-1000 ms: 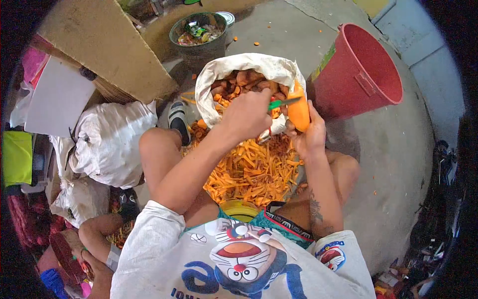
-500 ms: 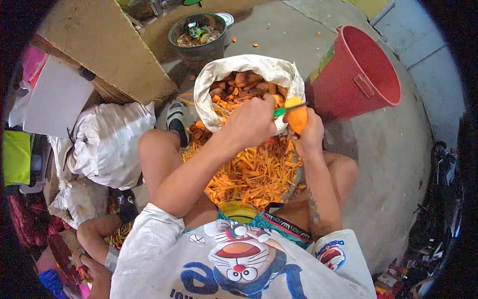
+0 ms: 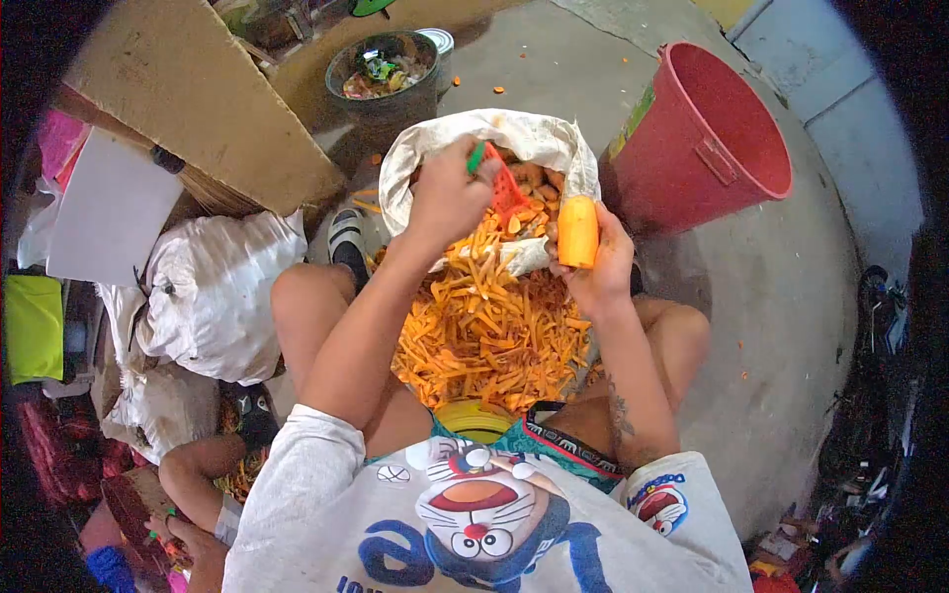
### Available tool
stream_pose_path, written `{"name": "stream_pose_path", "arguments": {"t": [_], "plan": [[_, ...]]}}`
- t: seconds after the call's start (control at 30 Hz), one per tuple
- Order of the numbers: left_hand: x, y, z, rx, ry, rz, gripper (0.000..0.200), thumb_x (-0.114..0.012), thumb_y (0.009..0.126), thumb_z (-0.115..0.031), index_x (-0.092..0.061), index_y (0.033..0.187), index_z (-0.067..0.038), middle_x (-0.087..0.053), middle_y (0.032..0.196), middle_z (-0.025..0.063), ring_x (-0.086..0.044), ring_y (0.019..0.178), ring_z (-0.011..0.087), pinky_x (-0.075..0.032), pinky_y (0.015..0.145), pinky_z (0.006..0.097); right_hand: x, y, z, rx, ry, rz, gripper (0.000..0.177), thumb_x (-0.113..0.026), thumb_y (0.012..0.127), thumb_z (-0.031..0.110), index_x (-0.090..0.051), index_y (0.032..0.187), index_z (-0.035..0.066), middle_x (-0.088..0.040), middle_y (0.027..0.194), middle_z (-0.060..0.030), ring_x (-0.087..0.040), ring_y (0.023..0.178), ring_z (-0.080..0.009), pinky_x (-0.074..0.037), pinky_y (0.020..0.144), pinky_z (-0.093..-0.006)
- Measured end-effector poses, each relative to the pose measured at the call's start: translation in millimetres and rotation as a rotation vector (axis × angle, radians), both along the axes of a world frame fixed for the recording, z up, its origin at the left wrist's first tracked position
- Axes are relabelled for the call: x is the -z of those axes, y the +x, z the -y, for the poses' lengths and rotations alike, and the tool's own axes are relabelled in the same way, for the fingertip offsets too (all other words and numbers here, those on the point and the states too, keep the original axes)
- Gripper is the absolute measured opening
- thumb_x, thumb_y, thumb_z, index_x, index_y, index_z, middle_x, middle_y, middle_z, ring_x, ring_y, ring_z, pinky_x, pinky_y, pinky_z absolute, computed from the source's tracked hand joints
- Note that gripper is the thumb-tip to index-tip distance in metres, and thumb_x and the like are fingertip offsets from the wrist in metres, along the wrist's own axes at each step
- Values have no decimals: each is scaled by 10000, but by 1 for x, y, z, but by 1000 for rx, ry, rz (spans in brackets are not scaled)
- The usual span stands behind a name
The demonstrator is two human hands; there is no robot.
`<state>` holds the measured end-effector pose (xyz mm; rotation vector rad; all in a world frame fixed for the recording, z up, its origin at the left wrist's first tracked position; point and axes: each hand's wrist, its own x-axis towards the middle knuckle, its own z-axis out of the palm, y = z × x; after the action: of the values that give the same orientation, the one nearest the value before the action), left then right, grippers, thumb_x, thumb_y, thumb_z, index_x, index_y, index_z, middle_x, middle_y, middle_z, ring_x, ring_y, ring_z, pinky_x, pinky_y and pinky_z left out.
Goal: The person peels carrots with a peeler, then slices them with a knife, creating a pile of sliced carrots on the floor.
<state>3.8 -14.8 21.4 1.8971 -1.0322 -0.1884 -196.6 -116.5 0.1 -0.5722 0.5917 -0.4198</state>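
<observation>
Concrete floor point(image 3: 791, 326), grey, with a few orange scraps on it. Cardboard sheet point(image 3: 198, 99) leaning at upper left. Red bucket point(image 3: 712, 138) tipped on its side at upper right, mouth toward camera. Tied white bag point(image 3: 213, 287) at left, beside the person's left knee. Peel pile point(image 3: 494, 326) between the knees: orange strips, thick heap, running up to the open sack point(image 3: 494, 133). Sack is white with a rolled rim and brownish unpeeled roots inside. Dark tub point(image 3: 381, 79) of rubbish stands behind the sack. Sandal point(image 3: 346, 237) sits just left of the sack.

Left hand point(image 3: 450, 198) is over the sack mouth, fist closed round a peeler point(image 3: 504, 193) with a green handle end and red head, head pointing down-right.

Right hand point(image 3: 598, 267) is at the sack's right edge, fingers wrapped round the lower half of the orange root point(image 3: 578, 232). The root is upright, fully peeled, smooth bright yellow-orange, a blunt stubby cylinder. Its top end is free, near the peeler head but apart from it.

Another person's hand point(image 3: 188, 544) is at lower left; can't tell what it holds.
</observation>
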Motion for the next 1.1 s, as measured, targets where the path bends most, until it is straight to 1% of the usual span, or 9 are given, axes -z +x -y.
{"name": "stream_pose_path", "arguments": {"t": [0.17, 0.27, 0.43, 0.5, 0.67, 0.77, 1.0, 1.03, 1.1], "plan": [[-4, -8, -1, 183, -354, -487, 203, -782, 881, -147, -670, 987, -14, -716, 872, 31, -667, 801, 113, -538, 739, 307, -1, -1, -5, -4, -229, -104, 418, -365, 1079, 503, -570, 1114, 140, -612, 834, -59, -552, 617, -162, -383, 499, -277], [4, -3, 1, 162, -328, -268, 255, -802, 888, -202, -658, 1016, -35, -689, 889, 19, -650, 805, 112, -536, 739, 294, -8, 5, -19, -26, -389, -160, 429, -341, 1088, 506, -565, 1109, 139, -610, 825, -48, -530, 562, -149, -350, 456, -263], [4, 18, 4, 25, -458, -524, 185, -787, 888, -165, -662, 951, -43, -685, 803, 6, -650, 729, 127, -538, 716, 300, -13, -2, -17, -126, -245, -125, 409, -342, 1089, 493, -556, 1135, 147, -594, 778, -51, -518, 537, -136, -314, 419, -240], [4, -11, 0, 303, -395, -232, 192, -790, 882, -154, -653, 931, -28, -681, 798, 5, -638, 722, 112, -534, 701, 304, -15, 2, -16, -87, -279, -187, 418, -342, 1090, 486, -563, 1131, 134, -593, 764, -62, -522, 537, -138, -306, 404, -237], [19, 29, 16, 67, -546, -488, 216, -806, 857, -160, -650, 934, -30, -669, 816, -6, -610, 722, 96, -511, 679, 279, -15, -5, -15, -156, -288, -100, 420, -345, 1095, 463, -578, 1112, 114, -607, 777, -64, -540, 541, -136, -321, 397, -242], [6, -7, -1, 209, -298, -80, 149, -774, 880, -106, -655, 934, -33, -689, 816, 5, -624, 730, 81, -511, 672, 260, -14, 3, -19, -84, -271, -130, 409, -354, 1096, 450, -580, 1116, 110, -610, 779, -65, -545, 536, -135, -356, 406, -245], [7, 11, 8, 56, -394, -384, 194, -801, 875, -143, -648, 930, -37, -681, 861, 2, -624, 752, 99, -515, 690, 267, -11, -2, -14, -81, -323, -173, 427, -379, 1089, 462, -584, 1115, 89, -625, 782, -80, -565, 560, -140, -429, 454, -256], [9, -8, 4, 14, -398, 9, 211, -812, 872, -158, -647, 943, -49, -676, 861, 6, -608, 738, 96, -509, 683, 260, -10, 3, -16, -79, -321, -168, 427, -379, 1089, 462, -584, 1115, 89, -625, 782, -80, -565, 560, -140, -429, 454, -256], [13, 0, 6, 118, -383, -263, 232, -825, 855, -157, -643, 944, -42, -683, 853, 29, -609, 737, 124, -510, 702, 289, -6, 14, -22, 91, -357, -177, 438, -388, 1084, 476, -587, 1110, 87, -633, 779, -97, -577, 577, -146, -433, 462, -258]]}}
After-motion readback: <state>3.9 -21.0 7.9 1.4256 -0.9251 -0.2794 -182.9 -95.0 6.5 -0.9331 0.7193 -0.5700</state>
